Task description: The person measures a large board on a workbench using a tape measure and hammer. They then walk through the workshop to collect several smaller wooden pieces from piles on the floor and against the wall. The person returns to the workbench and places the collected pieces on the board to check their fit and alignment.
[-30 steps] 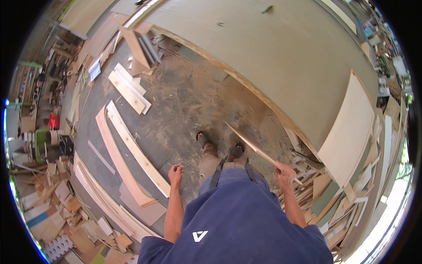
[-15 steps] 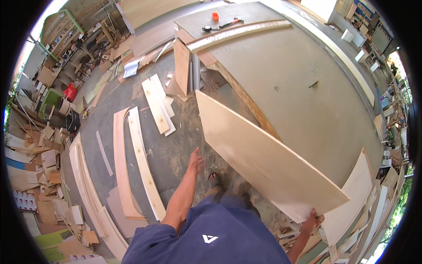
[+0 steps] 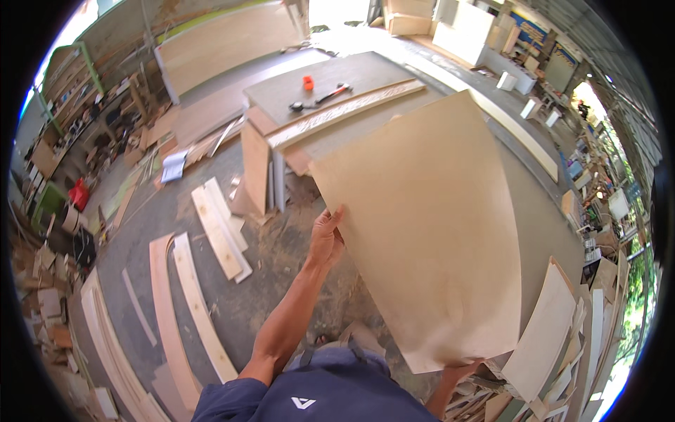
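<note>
A large, thin plywood sheet (image 3: 429,239) is held up in front of me, tilted over the big work table (image 3: 541,239). My left hand (image 3: 327,238) grips its left edge, with the thumb on the near face and the other fingers behind. At the sheet's lower right corner, my right hand (image 3: 460,371) is closed on the bottom edge, its fingers partly hidden. A long strip with a pale speckled face (image 3: 344,112) lies across the table beyond the sheet. Behind that strip are a black tool with a red end (image 3: 321,97) and a small orange object (image 3: 308,83).
Boards (image 3: 200,302) and long strips lie on the floor to my left. Stacked offcuts (image 3: 545,330) crowd the right side. An upright brown panel (image 3: 254,165) stands by the table's left end. A big panel (image 3: 225,46) leans at the back.
My left hand has gone from open and empty to gripping the sheet's left edge. The sheet has swung up and turned its broad face toward me. The view has tilted upward.
</note>
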The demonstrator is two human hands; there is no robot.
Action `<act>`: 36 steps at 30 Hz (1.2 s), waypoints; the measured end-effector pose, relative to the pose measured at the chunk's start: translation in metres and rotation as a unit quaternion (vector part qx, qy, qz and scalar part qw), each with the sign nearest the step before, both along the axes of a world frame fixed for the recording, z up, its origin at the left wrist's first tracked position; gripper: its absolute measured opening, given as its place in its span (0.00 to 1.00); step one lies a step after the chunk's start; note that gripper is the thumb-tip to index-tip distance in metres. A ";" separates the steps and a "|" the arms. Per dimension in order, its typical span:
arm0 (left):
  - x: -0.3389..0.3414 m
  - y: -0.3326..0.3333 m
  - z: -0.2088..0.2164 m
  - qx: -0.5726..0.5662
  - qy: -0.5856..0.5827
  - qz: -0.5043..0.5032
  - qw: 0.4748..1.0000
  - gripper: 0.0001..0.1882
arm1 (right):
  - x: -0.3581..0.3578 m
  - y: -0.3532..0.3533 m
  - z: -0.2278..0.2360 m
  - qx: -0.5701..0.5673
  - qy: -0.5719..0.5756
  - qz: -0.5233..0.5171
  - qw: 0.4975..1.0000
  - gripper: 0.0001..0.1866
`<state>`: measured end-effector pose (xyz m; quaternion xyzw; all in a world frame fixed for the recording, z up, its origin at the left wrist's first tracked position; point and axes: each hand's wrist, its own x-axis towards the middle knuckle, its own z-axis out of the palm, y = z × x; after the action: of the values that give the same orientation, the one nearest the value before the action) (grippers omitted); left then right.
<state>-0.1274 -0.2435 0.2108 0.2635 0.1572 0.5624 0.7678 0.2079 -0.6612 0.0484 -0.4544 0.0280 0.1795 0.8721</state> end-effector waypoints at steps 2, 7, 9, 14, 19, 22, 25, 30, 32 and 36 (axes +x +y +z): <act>0.014 0.018 0.041 0.035 0.000 -0.038 0.999 0.19 | -0.023 0.042 -0.014 0.032 0.061 -0.023 0.997 0.40; 0.064 0.019 0.072 0.084 0.118 -0.052 0.988 0.23 | -0.041 0.143 -0.035 0.089 0.088 -0.075 0.989 0.42; 0.073 0.020 0.070 0.102 0.170 -0.075 0.977 0.24 | -0.044 0.173 -0.032 0.106 0.087 -0.075 0.988 0.43; 0.115 0.029 0.061 0.072 0.259 0.024 0.963 0.27 | -0.030 0.206 -0.035 0.184 0.056 -0.048 0.980 0.45; 0.104 0.067 0.103 0.049 0.290 0.158 0.943 0.30 | -0.081 0.263 -0.004 0.131 0.161 -0.042 0.977 0.43; 0.116 0.079 0.186 0.082 0.296 0.160 0.938 0.29 | -0.056 0.251 0.008 -0.094 0.130 -0.098 0.982 0.38; 0.120 0.113 0.257 0.220 0.318 0.137 0.912 0.27 | 0.001 0.205 -0.024 -0.306 -0.012 -0.165 0.938 0.37; 0.154 0.171 0.327 0.360 0.419 -0.001 0.833 0.32 | -0.006 0.243 0.121 0.103 -0.124 0.056 0.985 0.34; 0.183 0.178 0.346 0.407 0.579 -0.049 0.704 0.35 | -0.028 0.266 0.146 0.253 -0.119 0.155 0.948 0.32; 0.256 0.199 0.277 0.599 0.555 -0.003 0.577 0.36 | -0.089 0.313 0.119 0.338 0.021 0.204 0.919 0.27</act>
<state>0.1283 -0.0443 0.4878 0.9246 0.1795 0.2704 0.1996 0.1192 -0.3486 0.1672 -0.1248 -0.1090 0.3622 0.9173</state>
